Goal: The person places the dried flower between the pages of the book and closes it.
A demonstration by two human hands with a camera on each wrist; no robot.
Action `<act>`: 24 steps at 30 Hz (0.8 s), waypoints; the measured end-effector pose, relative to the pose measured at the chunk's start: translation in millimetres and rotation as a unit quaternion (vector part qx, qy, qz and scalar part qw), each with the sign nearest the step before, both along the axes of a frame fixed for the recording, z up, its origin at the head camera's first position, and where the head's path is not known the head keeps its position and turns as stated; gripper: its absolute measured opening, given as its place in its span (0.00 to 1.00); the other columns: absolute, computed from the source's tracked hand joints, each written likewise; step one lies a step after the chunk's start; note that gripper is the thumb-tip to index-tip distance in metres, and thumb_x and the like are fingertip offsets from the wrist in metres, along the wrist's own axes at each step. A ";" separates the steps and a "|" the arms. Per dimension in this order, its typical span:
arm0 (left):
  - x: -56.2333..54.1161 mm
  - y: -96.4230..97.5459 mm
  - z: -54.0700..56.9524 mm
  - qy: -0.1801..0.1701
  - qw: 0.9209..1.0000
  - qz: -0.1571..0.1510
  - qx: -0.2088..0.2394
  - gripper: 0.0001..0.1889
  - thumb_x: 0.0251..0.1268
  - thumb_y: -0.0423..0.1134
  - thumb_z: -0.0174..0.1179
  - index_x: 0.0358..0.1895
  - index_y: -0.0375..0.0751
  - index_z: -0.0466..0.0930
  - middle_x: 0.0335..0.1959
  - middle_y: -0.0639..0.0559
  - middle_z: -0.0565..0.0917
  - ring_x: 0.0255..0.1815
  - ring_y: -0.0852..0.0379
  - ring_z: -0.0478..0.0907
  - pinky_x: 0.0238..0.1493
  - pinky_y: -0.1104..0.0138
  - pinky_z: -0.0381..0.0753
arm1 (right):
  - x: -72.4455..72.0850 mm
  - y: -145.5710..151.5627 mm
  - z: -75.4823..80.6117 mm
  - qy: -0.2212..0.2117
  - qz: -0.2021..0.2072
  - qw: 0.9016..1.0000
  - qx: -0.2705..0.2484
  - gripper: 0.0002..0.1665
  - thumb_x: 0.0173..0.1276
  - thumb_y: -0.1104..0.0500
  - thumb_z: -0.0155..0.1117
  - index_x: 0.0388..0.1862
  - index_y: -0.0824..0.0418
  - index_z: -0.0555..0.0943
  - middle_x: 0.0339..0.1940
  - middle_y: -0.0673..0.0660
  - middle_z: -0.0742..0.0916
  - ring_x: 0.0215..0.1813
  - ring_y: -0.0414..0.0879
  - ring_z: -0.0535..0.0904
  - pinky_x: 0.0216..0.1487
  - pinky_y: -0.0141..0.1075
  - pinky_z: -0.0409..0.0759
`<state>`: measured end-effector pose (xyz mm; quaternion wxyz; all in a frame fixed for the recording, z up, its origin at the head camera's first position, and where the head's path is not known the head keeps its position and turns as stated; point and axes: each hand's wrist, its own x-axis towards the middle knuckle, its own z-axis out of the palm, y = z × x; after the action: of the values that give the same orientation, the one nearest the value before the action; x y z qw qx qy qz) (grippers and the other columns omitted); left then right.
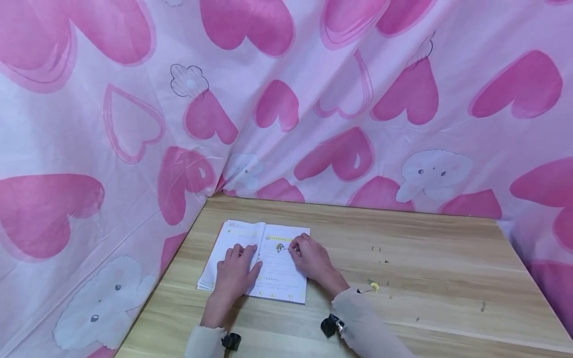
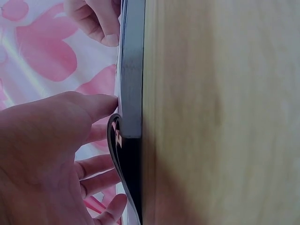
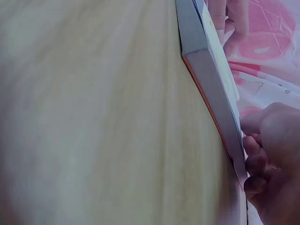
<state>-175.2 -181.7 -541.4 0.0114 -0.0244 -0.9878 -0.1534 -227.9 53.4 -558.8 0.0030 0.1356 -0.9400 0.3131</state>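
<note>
An open book [image 1: 284, 278] with printed white pages lies on the wooden table. My left hand [image 1: 235, 272] rests across its left page and the fold, fingers spread and fairly straight. In the left wrist view, the thumb [image 2: 101, 105] touches the book's edge, where a page curls up below it. Over the right page, my right hand [image 1: 312, 256] pinches the thin stem of a small dried flower [image 1: 279, 247] between thumb and fingertips. The flower's head points left, toward the fold. In the right wrist view, the curled right fingers [image 3: 257, 161] sit beside the book's side.
Another small yellow flower [image 1: 374, 286] lies on the table [image 1: 447, 263] near the right sleeve [image 1: 364, 318]. Several tiny dark bits are scattered to the right of it and behind it. A pink heart-patterned cloth [image 1: 277, 159] hangs behind the table and along its left side.
</note>
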 end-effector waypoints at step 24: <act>4.5 4.0 -3.5 0.014 1.000 0.010 0.008 0.28 0.79 0.51 0.61 0.78 0.52 0.74 0.64 0.40 0.77 0.63 0.39 0.73 0.57 0.38 0.78 | -9.1 70.8 -7.8 -0.038 0.066 0.996 -0.036 0.36 0.82 0.44 0.65 0.83 0.51 0.72 0.85 0.49 0.74 0.85 0.50 0.69 0.84 0.53 0.69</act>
<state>-170.7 -177.6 -544.9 0.0266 -0.0167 -0.9865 -0.1608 -237.1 124.3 -566.6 -0.0483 0.1853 -0.9164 0.3515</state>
